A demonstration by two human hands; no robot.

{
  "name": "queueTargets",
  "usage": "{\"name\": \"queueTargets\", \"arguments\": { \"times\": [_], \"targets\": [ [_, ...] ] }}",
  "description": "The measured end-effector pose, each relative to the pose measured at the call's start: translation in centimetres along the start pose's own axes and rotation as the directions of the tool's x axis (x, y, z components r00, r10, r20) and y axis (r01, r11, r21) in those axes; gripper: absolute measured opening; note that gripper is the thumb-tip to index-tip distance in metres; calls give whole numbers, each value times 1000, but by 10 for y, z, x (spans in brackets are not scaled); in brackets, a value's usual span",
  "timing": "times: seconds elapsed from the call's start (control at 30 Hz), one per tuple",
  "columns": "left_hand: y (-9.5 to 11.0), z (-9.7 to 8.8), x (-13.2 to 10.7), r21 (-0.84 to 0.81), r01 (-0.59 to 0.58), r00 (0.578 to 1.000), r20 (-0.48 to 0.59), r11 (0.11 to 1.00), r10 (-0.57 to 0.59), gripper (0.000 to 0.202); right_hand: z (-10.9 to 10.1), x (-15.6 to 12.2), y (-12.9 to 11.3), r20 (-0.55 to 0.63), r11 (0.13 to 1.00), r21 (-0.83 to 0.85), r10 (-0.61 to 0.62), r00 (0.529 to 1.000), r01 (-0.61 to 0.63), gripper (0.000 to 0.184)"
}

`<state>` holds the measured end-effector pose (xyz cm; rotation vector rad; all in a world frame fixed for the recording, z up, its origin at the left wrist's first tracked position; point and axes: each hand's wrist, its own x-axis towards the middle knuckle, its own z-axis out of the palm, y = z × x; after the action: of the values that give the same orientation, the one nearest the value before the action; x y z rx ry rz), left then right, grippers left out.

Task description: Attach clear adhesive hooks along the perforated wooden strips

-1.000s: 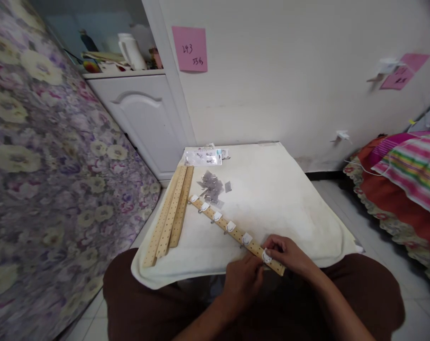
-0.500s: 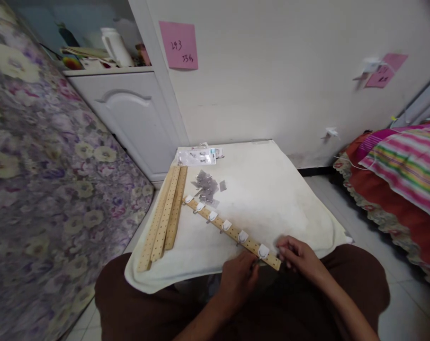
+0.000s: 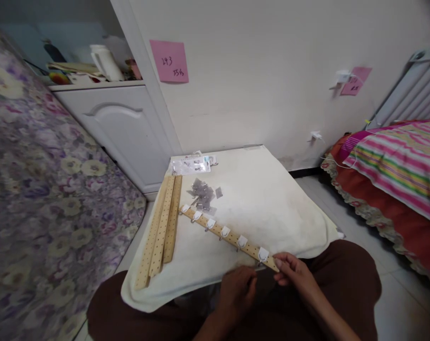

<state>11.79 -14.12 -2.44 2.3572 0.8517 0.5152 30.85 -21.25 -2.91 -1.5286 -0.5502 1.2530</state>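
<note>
Head — spare strips (image 3: 161,227) beside hooked strip (image 3: 229,235)

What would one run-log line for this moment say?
right hand: holds near end of hooked strip | left hand: curled beside that end | hooks: white, on strip | on towel: spare strips, grey pieces
</note>
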Motion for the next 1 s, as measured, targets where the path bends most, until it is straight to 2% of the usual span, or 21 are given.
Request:
{"name": "queueTargets", "arguments": {
  "times": [0.17, 0.33, 0.47, 0.7, 0.9, 1.0],
  "targets": [
    [-5, 1, -2, -35, -43, 999, -5, 998, 43, 17, 2, 1, -7, 78, 993, 44, 105, 991, -108, 41],
    [-7, 2, -5, -7, -36, 999, 30, 999, 36, 15, 4, 2, -8, 195, 987, 13, 152, 969, -158, 39],
    [-9, 2, -9, 4, -27, 998, 48, 1000, 27, 15, 4, 1, -5, 271, 994, 40, 90, 958, -104, 36],
    [-14, 7, -12, 33, -33, 999, 36, 999, 32, 14, 2, -2, 0, 295, 996, 73, 35, 955, -59, 34],
    [-15, 7, -12, 70, -60, 998, 33, 996, 58, 16, 1, -13, -19, 345, 986, 160, -15, 938, -43, 26],
    [-14, 1, -8, 98, -99, 993, 72, 990, 93, 18, -1, -9, -29, 317, 979, 199, -26, 948, -40, 24]
  ]
}}
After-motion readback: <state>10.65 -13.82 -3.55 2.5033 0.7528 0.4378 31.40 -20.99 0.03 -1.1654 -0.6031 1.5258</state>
